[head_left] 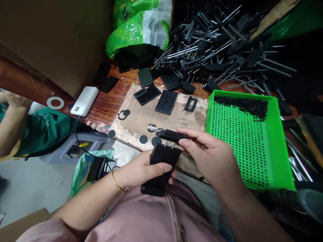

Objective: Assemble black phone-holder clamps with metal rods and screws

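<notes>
My left hand (148, 171) is wrapped round the flat body of a black phone holder (165, 156), its thumb lying across the front. The holder is tilted, with a lipped lower end near my lap. Its black top jaw (173, 135) stands a little apart from the body, joined to it by two thin metal rods. Between thumb and fingers, my right hand (209, 151) pinches the right end of that jaw. Just beyond on the worktop lie two ribbed black plates (166, 102) (147, 95) and a small black frame piece (191, 104).
A green perforated basket (275, 134) with small black parts stands at right. Behind it is a heap of metal rods with black jaws (209, 47). A white power bank (85, 101) with a cable lies left. Another person's arm (12, 124) shows at far left.
</notes>
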A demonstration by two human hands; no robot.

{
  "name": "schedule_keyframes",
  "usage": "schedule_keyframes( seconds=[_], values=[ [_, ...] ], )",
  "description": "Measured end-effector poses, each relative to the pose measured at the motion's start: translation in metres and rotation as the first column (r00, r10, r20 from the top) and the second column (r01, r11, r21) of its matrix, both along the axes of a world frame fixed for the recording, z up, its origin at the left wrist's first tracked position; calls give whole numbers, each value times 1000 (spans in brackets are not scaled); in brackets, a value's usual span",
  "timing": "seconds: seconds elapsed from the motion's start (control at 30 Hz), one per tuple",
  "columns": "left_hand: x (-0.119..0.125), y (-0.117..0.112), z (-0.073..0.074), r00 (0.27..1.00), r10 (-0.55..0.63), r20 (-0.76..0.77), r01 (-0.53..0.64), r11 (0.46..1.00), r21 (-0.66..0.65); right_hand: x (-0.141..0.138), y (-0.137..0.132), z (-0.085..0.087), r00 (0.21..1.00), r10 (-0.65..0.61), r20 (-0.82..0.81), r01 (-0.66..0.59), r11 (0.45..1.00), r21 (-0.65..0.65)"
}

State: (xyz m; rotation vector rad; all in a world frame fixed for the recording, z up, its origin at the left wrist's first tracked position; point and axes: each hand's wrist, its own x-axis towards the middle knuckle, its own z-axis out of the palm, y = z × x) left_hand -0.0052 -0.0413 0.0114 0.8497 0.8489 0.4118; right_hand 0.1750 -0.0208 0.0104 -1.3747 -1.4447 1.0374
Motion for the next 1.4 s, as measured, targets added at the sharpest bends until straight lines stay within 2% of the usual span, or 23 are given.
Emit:
schedule_keyframes(
  seconds=[0.37, 0.63, 0.97, 1.1, 1.27, 1.4],
  values=[
    [1, 1, 3, 992, -26, -120, 36, 996, 83, 2, 1, -7, 1000, -19, 5, 20, 999, -29],
    [3, 2, 5, 998, 23, -55, -24, 1000, -3, 0, 4, -6, 1000, 22, -2, -22, 1000, -3],
    [2, 1, 0, 996, 85, -1, -85, 994, -68, 1, 4, -8, 996, 68, 54, -69, 997, 21],
    [2, 2, 0, 995, 97, -5, -97, 991, -88, 4, 5, -7, 983, 138, 122, -150, 984, 94],
    [2, 1, 0, 994, 111, -11, -112, 988, -111, 6, 9, -3, 950, 252, 186, -287, 938, 194],
    [3, -1, -1, 994, 106, -5, -106, 986, -129, 4, 8, -4, 944, 224, 241, -287, 919, 272]
  ],
)
